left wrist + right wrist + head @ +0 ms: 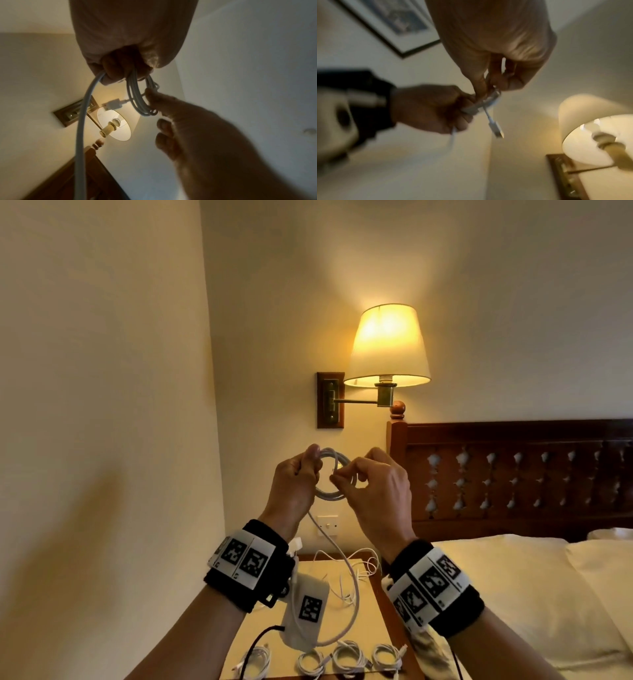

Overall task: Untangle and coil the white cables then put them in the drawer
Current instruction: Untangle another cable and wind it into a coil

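Both hands [342, 484] round cable coil [334, 474]

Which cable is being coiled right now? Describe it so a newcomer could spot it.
Below the lit wall lamp, both hands hold a white cable in mid-air. Unlike the finished coils on the bedside table, its loose tail hangs down.

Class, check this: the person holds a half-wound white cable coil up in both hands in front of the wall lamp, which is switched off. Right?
Not quite: the wall lamp is switched on, glowing in the head view. The rest stands: left hand and right hand hold up the white cable coil.
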